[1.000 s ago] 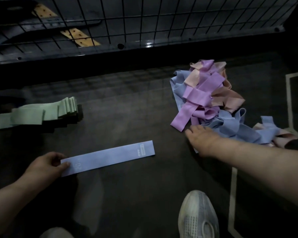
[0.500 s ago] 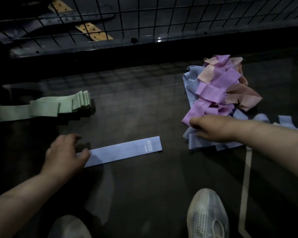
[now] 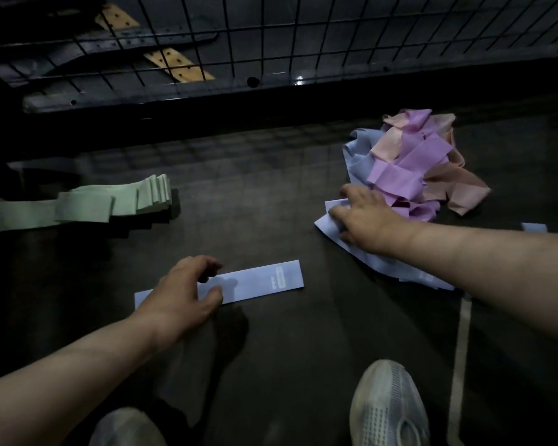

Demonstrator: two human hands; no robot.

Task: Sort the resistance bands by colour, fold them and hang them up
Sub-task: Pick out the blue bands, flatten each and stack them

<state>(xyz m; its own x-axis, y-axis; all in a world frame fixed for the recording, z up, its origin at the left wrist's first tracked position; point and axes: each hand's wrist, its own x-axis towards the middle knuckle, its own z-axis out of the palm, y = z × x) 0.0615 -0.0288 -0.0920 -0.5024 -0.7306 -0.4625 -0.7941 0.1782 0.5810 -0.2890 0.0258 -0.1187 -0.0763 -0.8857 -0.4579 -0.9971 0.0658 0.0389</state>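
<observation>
A single light blue band lies flat on the dark floor in front of me. My left hand rests on its left part, thumb on the band and fingers arched over its far edge. To the right sits a mixed pile of purple bands, pink bands and blue ones. My right hand grips a bunch of blue bands at the pile's near-left edge; my forearm hides part of them. A stack of folded green bands lies at the left.
A black wire grid rack runs along the far side, with dark metal bars and tan perforated strips behind it. My two pale shoes are at the bottom. A pale floor line runs along the right.
My left hand slid right along the flat blue band, from its end onto its left part. My right hand took hold of blue bands and dragged them left, out from the pile.
</observation>
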